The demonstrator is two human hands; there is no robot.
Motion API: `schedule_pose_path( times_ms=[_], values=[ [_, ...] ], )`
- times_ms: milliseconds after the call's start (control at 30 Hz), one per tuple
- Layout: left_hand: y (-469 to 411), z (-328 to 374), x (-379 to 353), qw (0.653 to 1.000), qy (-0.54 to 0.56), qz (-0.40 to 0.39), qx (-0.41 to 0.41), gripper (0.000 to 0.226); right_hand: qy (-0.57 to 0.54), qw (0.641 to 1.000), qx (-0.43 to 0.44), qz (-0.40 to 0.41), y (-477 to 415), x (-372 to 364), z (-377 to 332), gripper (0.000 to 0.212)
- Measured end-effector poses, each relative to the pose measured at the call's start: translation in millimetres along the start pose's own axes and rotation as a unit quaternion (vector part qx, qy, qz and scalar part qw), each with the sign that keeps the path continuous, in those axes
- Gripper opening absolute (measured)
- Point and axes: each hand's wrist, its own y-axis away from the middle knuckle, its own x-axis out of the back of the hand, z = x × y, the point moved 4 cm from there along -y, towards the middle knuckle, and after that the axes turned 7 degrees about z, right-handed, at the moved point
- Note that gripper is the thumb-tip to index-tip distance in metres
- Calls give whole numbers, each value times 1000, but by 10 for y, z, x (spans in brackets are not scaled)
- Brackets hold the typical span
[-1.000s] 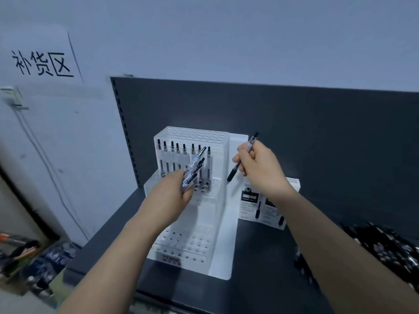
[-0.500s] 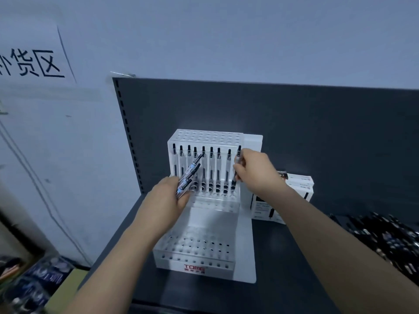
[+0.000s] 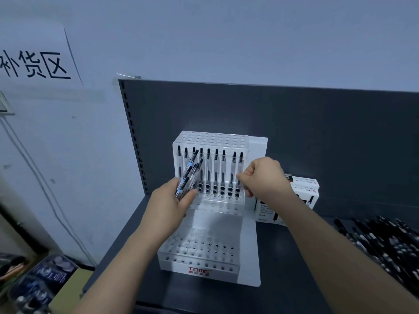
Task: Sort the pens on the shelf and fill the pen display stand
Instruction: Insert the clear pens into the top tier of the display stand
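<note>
A white tiered pen display stand [image 3: 216, 219] stands on the dark shelf. Its upper tier holds a row of several clear-barrelled black pens [image 3: 215, 168] standing upright; the holes of the lower tier are bare. My left hand [image 3: 169, 205] grips a bundle of several pens [image 3: 188, 177] in front of the left end of that row. At the right end, my right hand [image 3: 264, 177] has curled fingers and pinches the rightmost standing pen [image 3: 241, 162] low on its barrel.
White pen boxes [image 3: 303, 189] are stacked behind my right wrist. A loose heap of black pens [image 3: 385, 243] lies on the shelf at the right. The dark back panel [image 3: 294, 123] rises behind the stand. Packaged goods [image 3: 38, 284] sit below left.
My right hand carried a single pen from mid-air down into the right end of the upper row. The left hand kept its bundle beside the row.
</note>
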Motion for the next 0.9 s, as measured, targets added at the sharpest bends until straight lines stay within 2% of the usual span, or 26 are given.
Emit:
schedule_pose_path(
  times_ms=[67,133,200,333,433,600,733,833,900],
  values=[
    [6,32,18,997,59,-15,42,20,-67,998,17,-6,106,20,-115,24],
    [13,55,17,991,106,-27,77,24,-164,984,27,-58,210,-62,-256,14],
    [25,77,6,986,134,-34,90,25,-233,966,28,-112,269,-175,-371,15],
    [58,108,36,981,164,-46,90,23,-276,949,8,-153,268,-323,-505,28],
    [56,78,108,978,184,-39,92,22,-350,921,-34,-170,268,-393,-553,18],
    [44,-36,239,973,203,-14,112,28,-391,902,-60,-173,225,-427,-607,17],
    [41,-71,271,970,212,-39,112,33,-441,875,-83,-181,229,-480,-682,8],
    [22,-110,294,971,206,-32,114,27,-471,863,-75,-168,215,-493,-746,24],
    [-14,-187,320,976,184,-12,119,26,-461,877,-57,-125,170,-472,-761,31]
  ],
)
